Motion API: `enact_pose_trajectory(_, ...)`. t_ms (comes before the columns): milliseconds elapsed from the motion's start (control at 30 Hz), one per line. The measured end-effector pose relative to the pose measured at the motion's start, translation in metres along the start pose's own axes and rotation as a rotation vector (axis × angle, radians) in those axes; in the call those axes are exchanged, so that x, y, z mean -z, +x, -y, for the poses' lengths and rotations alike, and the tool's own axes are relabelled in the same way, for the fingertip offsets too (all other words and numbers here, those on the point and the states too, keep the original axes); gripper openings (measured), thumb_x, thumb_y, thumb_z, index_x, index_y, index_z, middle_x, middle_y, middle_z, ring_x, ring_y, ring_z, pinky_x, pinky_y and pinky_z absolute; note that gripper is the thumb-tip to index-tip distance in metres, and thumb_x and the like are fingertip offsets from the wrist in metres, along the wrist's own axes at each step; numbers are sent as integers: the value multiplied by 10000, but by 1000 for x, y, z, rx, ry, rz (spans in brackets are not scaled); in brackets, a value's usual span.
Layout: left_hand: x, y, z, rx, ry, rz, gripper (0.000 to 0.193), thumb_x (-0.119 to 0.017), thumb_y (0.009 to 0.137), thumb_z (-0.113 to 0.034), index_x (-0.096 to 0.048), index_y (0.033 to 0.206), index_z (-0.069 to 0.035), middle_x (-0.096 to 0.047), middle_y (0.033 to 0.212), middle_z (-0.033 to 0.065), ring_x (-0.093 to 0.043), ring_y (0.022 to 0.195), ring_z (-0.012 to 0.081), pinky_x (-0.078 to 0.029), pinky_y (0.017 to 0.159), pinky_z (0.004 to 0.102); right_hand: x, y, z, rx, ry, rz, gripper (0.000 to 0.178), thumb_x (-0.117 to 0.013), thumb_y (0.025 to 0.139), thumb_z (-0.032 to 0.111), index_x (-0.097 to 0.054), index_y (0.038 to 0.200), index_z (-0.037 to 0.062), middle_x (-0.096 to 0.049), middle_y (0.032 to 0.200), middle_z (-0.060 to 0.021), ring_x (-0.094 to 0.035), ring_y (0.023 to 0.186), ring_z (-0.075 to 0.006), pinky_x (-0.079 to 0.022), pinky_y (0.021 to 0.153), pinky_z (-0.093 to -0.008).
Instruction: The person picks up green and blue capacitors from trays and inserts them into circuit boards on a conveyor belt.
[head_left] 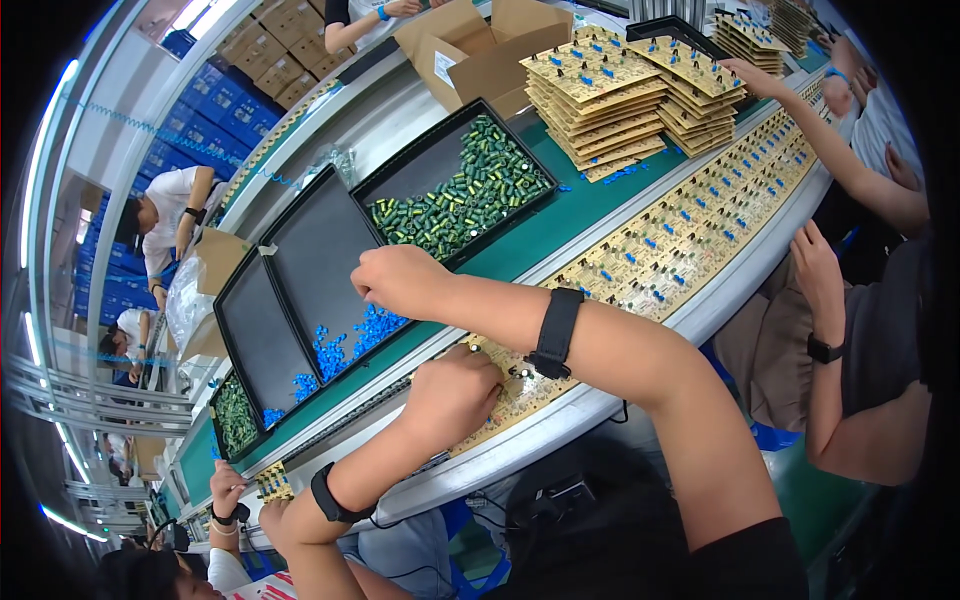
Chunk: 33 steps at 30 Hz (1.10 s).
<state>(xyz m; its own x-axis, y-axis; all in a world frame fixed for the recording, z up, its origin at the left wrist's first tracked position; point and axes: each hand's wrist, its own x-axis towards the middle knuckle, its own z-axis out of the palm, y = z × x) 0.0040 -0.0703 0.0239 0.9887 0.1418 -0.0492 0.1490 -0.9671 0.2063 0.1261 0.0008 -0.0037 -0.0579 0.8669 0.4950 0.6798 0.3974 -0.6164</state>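
Observation:
My right hand (400,281) hangs over the near edge of the black trays, its fingers curled closed. Below it, a pile of small blue electronic components (372,328) lies in the tray. Whatever the fingers may hold is hidden. Lower down, my left hand (452,395) is closed over a tan circuit board (520,400) on the conveyor, its fingertips out of sight. A small round, light-topped component (474,348) shows at its knuckles; I cannot tell whether it is held. Both wrists wear black straps.
Green cylindrical capacitors (470,190) fill a black tray behind. Stacked circuit boards (590,95) stand near an open cardboard box (480,50). More populated boards (690,225) line the conveyor to the right. Co-workers' arms (850,160) reach in at the right; another co-worker's hand (228,482) is at lower left.

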Motion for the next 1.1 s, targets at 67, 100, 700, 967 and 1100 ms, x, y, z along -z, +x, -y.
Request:
enact_pose_trajectory(67, -2, -1, -6, -31, 49, -2, 111, -668, 656, -99, -675, 766, -110, -623, 740, 34, -599, 744, 208, -501, 587, 341, 6, -5, 5, 11, 21, -52, 19, -634, 719, 60, -635, 703, 70, -621, 784, -123, -614, 759, -319, -488, 670, -426)
enact_pose_trajectory(100, -2, -1, -12, -61, 114, 14, 118, -656, 651, -86, -670, 767, -102, -613, 744, 40, -591, 739, 221, -502, 587, 340, 10, -9, 7, 0, 26, -94, 34, -628, 734, 84, -635, 705, 68, -621, 778, -119, -612, 758, -317, -486, 669, -428)
enact_pose_trajectory(700, 15, -44, 127, 473, 341, -195, 162, -734, 685, -180, -622, 752, -83, -630, 755, 58, -597, 822, 266, -435, 735, 384, 49, -184, 91, -446, -139, 81, 62, -692, 768, 68, -669, 823, 50, -640, 749, -90, -617, 643, -221, -489, 587, -310)
enact_pose_trajectory(967, -5, -36, 134, 470, 45, -355, 92, -650, 723, -79, -606, 802, -60, -631, 760, 80, -594, 809, 296, -471, 694, 420, 36, -180, 99, -528, -153, 51, 101, -686, 734, 32, -588, 756, 45, -504, 646, -38, -482, 553, -173, -397, 513, -283)
enact_pose_trajectory(1100, -9, -38, 138, 473, -99, -471, 72, -623, 756, -59, -611, 827, -52, -620, 775, 95, -580, 811, 306, -476, 705, 417, 29, -180, 99, -525, -154, 21, 101, -679, 734, 30, -580, 745, 43, -496, 643, -33, -478, 551, -153, -392, 508, -274)
